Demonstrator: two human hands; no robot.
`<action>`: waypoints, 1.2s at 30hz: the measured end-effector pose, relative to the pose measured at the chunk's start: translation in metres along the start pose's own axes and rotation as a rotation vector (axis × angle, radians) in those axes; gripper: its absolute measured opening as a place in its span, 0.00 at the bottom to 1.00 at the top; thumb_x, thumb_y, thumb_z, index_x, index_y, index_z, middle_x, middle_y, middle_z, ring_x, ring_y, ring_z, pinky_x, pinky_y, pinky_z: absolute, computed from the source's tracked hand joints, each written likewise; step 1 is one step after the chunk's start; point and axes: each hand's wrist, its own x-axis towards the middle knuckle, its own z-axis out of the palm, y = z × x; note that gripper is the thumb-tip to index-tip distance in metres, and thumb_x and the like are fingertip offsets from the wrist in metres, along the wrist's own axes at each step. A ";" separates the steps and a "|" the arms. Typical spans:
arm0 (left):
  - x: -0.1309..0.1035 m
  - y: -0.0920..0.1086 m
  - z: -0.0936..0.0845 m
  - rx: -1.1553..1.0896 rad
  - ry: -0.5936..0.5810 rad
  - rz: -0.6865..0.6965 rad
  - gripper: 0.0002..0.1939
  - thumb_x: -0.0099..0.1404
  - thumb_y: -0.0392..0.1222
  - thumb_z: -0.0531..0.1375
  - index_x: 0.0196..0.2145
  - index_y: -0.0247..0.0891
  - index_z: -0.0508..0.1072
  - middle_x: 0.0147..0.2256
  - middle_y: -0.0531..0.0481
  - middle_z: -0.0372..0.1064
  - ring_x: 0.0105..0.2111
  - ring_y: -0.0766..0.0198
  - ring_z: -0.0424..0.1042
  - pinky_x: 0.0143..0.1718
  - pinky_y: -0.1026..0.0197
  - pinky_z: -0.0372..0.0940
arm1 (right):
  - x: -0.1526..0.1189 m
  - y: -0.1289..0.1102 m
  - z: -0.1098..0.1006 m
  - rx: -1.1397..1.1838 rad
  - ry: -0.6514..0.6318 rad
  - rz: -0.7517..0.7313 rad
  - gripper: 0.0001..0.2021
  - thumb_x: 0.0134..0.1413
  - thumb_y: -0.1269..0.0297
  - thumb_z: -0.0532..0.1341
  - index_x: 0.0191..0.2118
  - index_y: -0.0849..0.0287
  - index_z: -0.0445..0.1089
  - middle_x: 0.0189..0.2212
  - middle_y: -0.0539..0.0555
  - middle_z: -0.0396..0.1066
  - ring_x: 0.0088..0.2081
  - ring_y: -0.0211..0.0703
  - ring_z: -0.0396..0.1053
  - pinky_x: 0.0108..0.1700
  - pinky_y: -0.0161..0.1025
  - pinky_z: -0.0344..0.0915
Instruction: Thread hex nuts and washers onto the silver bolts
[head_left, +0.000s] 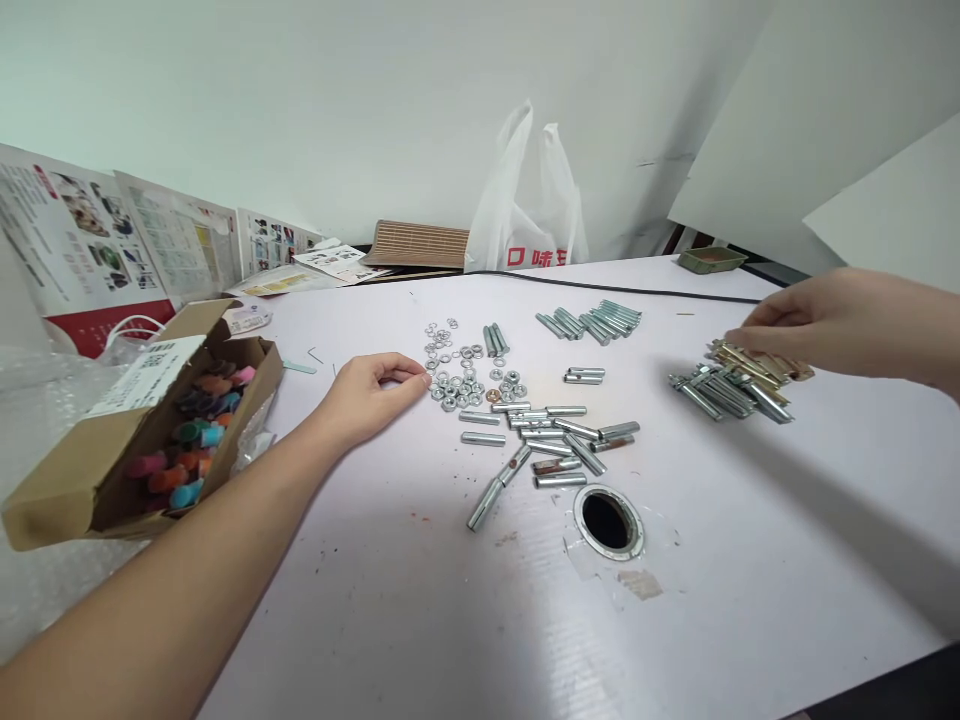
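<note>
My left hand (379,395) rests on the table at the left edge of a group of hex nuts (469,385). Its thumb and forefinger meet at the tips, and anything between them is too small to tell. Small washers (442,345) lie just behind the nuts. At the right, my right hand (795,325) is over a pile of silver and brass-coloured expansion bolts (724,390). Its fingers are curled down onto the pile, and what they grip is hidden. Slotted metal sleeves (544,433) lie scattered mid-table. Threaded cone-ended bolts (592,320) lie in rows farther back.
An open cardboard box (142,430) of colourful capped pieces stands at left on bubble wrap. A round hole (609,522) with a metal rim is in the white table. A black cable (600,287) runs along the back, before a white plastic bag (529,205). A small green tray (711,260) sits back right.
</note>
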 end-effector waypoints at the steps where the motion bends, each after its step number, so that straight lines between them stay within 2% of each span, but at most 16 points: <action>1: 0.000 0.000 0.000 0.002 0.001 0.008 0.18 0.58 0.57 0.63 0.38 0.41 0.79 0.34 0.51 0.78 0.34 0.62 0.72 0.40 0.62 0.64 | -0.004 -0.014 -0.002 0.017 -0.103 0.023 0.14 0.50 0.48 0.64 0.33 0.54 0.76 0.28 0.56 0.74 0.25 0.42 0.68 0.28 0.42 0.63; 4: 0.001 -0.001 0.000 0.003 -0.002 0.031 0.18 0.59 0.56 0.62 0.37 0.40 0.79 0.35 0.51 0.78 0.35 0.62 0.73 0.40 0.62 0.63 | -0.013 -0.059 0.000 0.055 -0.253 -0.133 0.18 0.53 0.44 0.61 0.38 0.54 0.75 0.33 0.58 0.75 0.26 0.44 0.68 0.27 0.42 0.61; 6: 0.001 -0.002 0.000 -0.001 -0.004 0.042 0.18 0.60 0.56 0.61 0.37 0.40 0.79 0.36 0.51 0.78 0.36 0.61 0.73 0.41 0.61 0.63 | -0.013 -0.084 0.010 0.058 -0.267 -0.249 0.18 0.53 0.45 0.61 0.36 0.55 0.74 0.34 0.58 0.75 0.28 0.45 0.69 0.28 0.42 0.61; 10: 0.000 -0.002 0.001 -0.009 -0.006 0.057 0.18 0.62 0.56 0.60 0.38 0.39 0.79 0.37 0.50 0.78 0.37 0.61 0.74 0.42 0.61 0.63 | -0.004 -0.118 0.040 0.144 -0.114 -0.306 0.12 0.53 0.53 0.61 0.34 0.56 0.73 0.31 0.56 0.75 0.29 0.46 0.69 0.27 0.40 0.60; 13: 0.001 -0.003 0.001 -0.012 0.001 0.068 0.19 0.63 0.56 0.59 0.37 0.38 0.79 0.37 0.50 0.78 0.36 0.61 0.73 0.41 0.61 0.63 | 0.012 -0.132 0.063 0.148 -0.017 -0.304 0.10 0.51 0.59 0.60 0.38 0.56 0.72 0.32 0.55 0.75 0.34 0.48 0.71 0.30 0.40 0.61; 15: 0.002 -0.005 0.002 -0.024 0.004 0.083 0.20 0.64 0.57 0.58 0.36 0.38 0.79 0.36 0.50 0.78 0.36 0.62 0.73 0.42 0.62 0.63 | 0.028 -0.138 0.073 0.078 -0.013 -0.276 0.14 0.51 0.58 0.61 0.42 0.57 0.72 0.34 0.56 0.75 0.36 0.50 0.71 0.32 0.41 0.61; 17: 0.003 -0.006 0.002 -0.035 0.007 0.096 0.21 0.64 0.58 0.57 0.35 0.38 0.79 0.35 0.50 0.78 0.35 0.62 0.73 0.42 0.62 0.63 | 0.045 -0.145 0.077 0.045 -0.041 -0.262 0.16 0.50 0.54 0.62 0.42 0.57 0.74 0.37 0.57 0.75 0.38 0.51 0.71 0.34 0.42 0.62; 19: 0.003 -0.008 0.002 -0.040 0.010 0.102 0.21 0.64 0.58 0.56 0.35 0.38 0.79 0.35 0.50 0.79 0.35 0.62 0.73 0.41 0.62 0.64 | 0.060 -0.152 0.076 0.060 -0.088 -0.252 0.15 0.48 0.52 0.65 0.37 0.57 0.75 0.38 0.56 0.75 0.38 0.50 0.71 0.34 0.41 0.63; 24: 0.003 -0.010 0.002 -0.046 0.010 0.112 0.20 0.64 0.57 0.57 0.34 0.38 0.79 0.35 0.50 0.79 0.35 0.62 0.73 0.41 0.63 0.64 | 0.080 -0.161 0.067 0.024 -0.292 -0.161 0.14 0.46 0.52 0.67 0.27 0.59 0.74 0.27 0.58 0.73 0.27 0.48 0.68 0.29 0.44 0.61; 28: 0.003 -0.011 0.003 -0.043 0.013 0.107 0.20 0.64 0.57 0.57 0.35 0.38 0.79 0.35 0.50 0.79 0.34 0.63 0.73 0.40 0.62 0.64 | 0.082 -0.158 0.063 -0.086 -0.313 -0.204 0.12 0.46 0.54 0.67 0.24 0.59 0.73 0.25 0.59 0.72 0.25 0.48 0.66 0.28 0.46 0.60; 30: 0.004 -0.012 0.003 -0.051 0.012 0.108 0.20 0.64 0.57 0.57 0.35 0.38 0.79 0.35 0.50 0.79 0.34 0.63 0.73 0.40 0.62 0.64 | 0.073 -0.159 0.059 -0.054 -0.311 -0.213 0.11 0.46 0.55 0.66 0.24 0.59 0.73 0.25 0.59 0.71 0.24 0.47 0.66 0.26 0.45 0.60; 33: 0.004 -0.012 0.004 -0.075 0.033 0.126 0.21 0.65 0.58 0.56 0.36 0.38 0.79 0.35 0.50 0.79 0.34 0.63 0.74 0.40 0.61 0.65 | 0.045 -0.170 0.048 0.106 -0.266 -0.279 0.11 0.48 0.55 0.65 0.25 0.58 0.73 0.25 0.56 0.71 0.24 0.42 0.64 0.25 0.41 0.59; 36: 0.001 -0.008 0.005 -0.066 0.141 0.199 0.22 0.66 0.59 0.56 0.40 0.39 0.79 0.39 0.48 0.79 0.40 0.60 0.74 0.44 0.59 0.66 | 0.007 -0.190 0.037 0.316 -0.222 -0.548 0.11 0.49 0.56 0.63 0.26 0.58 0.73 0.22 0.52 0.67 0.23 0.37 0.59 0.25 0.38 0.56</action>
